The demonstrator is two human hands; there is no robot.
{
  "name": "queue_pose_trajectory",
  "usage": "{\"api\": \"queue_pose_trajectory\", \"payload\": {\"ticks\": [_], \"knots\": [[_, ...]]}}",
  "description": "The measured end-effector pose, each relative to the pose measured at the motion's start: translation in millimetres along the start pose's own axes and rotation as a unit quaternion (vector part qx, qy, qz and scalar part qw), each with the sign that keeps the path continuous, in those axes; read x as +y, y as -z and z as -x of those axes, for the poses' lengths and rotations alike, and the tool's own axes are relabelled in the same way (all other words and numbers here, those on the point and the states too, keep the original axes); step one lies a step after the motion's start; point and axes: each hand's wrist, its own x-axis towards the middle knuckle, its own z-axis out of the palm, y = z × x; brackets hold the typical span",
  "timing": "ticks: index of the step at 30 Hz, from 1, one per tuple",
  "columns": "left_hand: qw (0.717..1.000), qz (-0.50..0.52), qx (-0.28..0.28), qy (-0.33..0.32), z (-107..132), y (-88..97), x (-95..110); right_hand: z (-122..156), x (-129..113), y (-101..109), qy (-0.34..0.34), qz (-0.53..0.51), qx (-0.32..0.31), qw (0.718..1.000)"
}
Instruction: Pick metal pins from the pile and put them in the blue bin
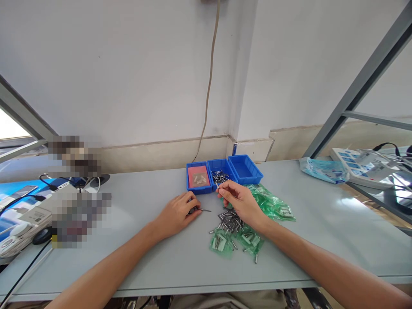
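My left hand (179, 211) rests on the grey table (144, 257), fingers curled over a small dark part with a thin metal pin (204, 210) sticking out to the right. My right hand (238, 201) hovers just in front of the middle blue bin (222, 168), fingers pinched on a small metal pin near its rim. That bin holds several metal pins. A loose heap of metal pins (229, 220) and green plastic bags (272, 201) lies under and beside my right wrist.
The left blue bin (189, 182) has a pink pad with small parts; the right blue bin (246, 168) looks empty. Cables and boxes crowd the left edge. A blue packet (320, 168) and a white tray (357, 169) sit at the right. A cable hangs down the wall.
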Motion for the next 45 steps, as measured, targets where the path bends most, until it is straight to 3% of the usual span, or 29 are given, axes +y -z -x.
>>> {"api": "queue_pose_trajectory", "payload": {"ticks": [45], "knots": [[1.0, 0.008, -0.001, 0.004, -0.1, -0.3, -0.6, -1.2, 3.1, 2.1, 0.027, 0.059, 0.039, 0.997]]}}
